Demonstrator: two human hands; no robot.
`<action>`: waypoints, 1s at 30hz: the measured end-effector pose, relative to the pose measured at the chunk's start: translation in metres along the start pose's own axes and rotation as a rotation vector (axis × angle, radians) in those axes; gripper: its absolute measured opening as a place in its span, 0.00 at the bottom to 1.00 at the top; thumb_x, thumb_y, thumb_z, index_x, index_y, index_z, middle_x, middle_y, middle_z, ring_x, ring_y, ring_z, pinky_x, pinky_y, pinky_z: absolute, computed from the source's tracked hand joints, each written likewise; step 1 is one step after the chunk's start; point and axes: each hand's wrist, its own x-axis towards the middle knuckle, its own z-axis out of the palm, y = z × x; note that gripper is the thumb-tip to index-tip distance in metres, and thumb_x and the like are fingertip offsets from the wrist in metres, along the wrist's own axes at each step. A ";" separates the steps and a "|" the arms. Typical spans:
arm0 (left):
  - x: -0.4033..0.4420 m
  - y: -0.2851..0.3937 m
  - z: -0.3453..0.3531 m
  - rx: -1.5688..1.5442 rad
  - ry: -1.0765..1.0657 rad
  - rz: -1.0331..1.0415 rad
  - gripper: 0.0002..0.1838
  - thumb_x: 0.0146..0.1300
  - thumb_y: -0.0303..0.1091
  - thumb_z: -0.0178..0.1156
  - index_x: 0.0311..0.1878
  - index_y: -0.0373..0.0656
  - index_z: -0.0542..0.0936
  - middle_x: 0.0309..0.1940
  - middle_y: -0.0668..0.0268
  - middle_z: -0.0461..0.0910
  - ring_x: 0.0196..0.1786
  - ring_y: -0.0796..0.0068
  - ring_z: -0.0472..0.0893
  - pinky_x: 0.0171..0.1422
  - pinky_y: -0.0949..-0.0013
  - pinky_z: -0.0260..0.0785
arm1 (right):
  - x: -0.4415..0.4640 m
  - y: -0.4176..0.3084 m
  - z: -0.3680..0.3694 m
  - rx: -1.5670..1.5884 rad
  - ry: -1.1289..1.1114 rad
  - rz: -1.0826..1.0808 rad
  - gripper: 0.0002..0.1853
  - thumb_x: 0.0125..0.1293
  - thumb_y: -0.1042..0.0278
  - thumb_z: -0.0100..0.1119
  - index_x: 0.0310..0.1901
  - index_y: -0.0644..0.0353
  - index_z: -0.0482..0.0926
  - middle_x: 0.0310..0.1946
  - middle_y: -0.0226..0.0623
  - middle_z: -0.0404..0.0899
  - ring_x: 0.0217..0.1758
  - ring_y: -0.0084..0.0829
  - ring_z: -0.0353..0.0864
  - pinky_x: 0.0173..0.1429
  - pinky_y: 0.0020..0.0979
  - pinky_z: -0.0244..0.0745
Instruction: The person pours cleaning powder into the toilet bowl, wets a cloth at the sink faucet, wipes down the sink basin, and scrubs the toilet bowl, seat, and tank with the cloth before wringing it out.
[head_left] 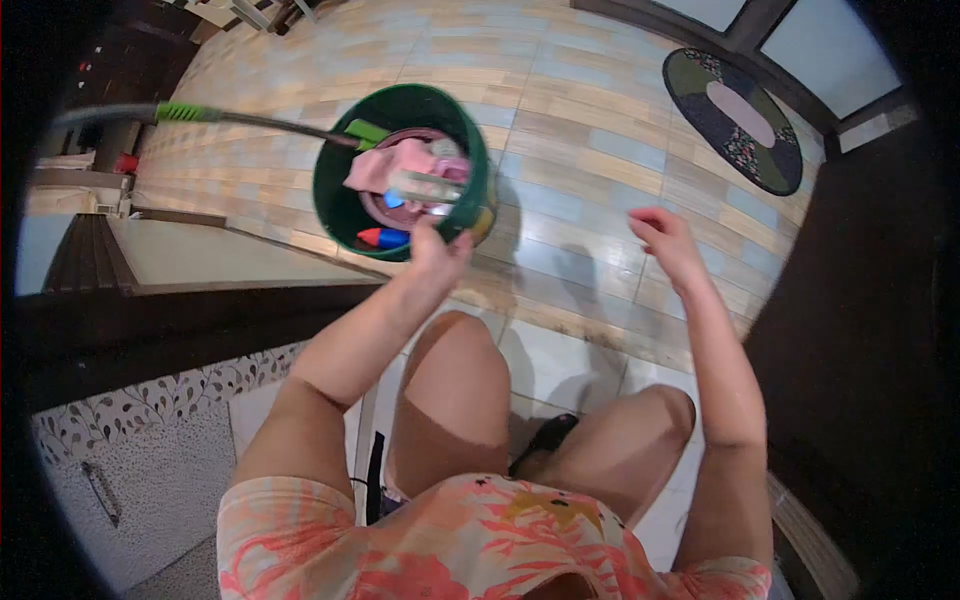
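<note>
My left hand (438,252) grips the near rim of a green bucket (328,205), its fingers wrapped over the edge. Inside the bucket lie a round pinkish basin, a pink cloth (408,160), a clear and white item, and a red and blue bottle (384,238). A long handle with green grips (285,125) leans out of the bucket to the left. Away to the right, my right hand (665,240) hangs above the tiled floor, fingers apart and slightly curled, holding nothing.
An oval patterned mat (740,115) lies on the tiled floor (570,120) at upper right, near a glass-paned door (830,50). A dark panel (860,300) stands on the right. A pale ledge (240,255) and patterned tiled wall (170,480) are on the left.
</note>
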 end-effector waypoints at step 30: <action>-0.038 -0.002 0.080 2.346 -0.713 1.413 0.12 0.52 0.30 0.58 0.40 0.38 0.75 0.35 0.54 0.80 0.32 0.58 0.83 0.34 0.60 0.77 | 0.007 -0.041 0.059 -1.014 -0.345 -0.508 0.29 0.45 0.65 0.67 0.54 0.52 0.73 0.44 0.46 0.75 0.47 0.46 0.77 0.49 0.41 0.74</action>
